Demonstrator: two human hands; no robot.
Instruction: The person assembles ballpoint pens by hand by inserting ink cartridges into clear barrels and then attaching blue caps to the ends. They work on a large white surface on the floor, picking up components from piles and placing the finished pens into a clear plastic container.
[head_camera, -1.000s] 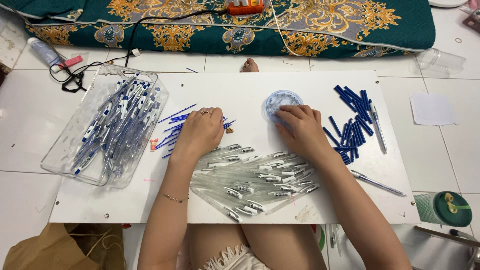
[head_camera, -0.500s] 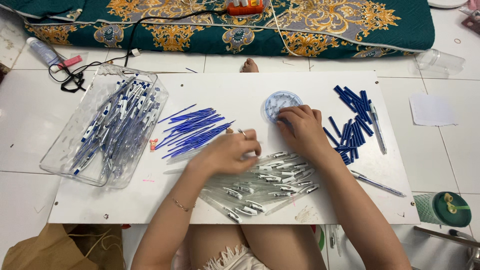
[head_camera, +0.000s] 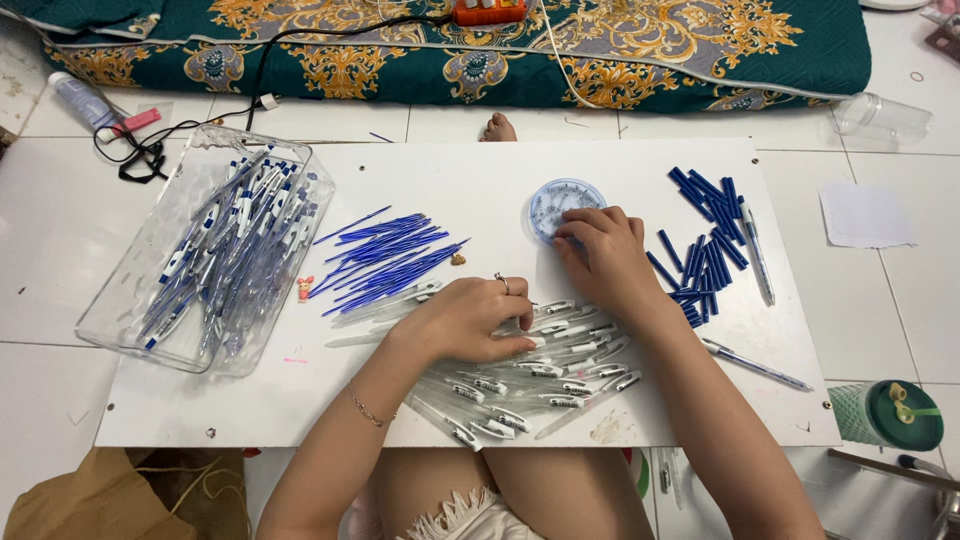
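White board mid-floor, left hand flat on clear barrels, right hand fingering round dish

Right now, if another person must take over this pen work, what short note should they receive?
Left hand: rests on the pile of clear plastic pen barrels, fingers curled; grip unclear.
Right hand: fingertips at the small round blue-rimmed dish.
Thin blue ink refills lie centre-left, dark blue caps right.
Done: many assembled pens fill the clear plastic tray.
Left: the barrel pile.
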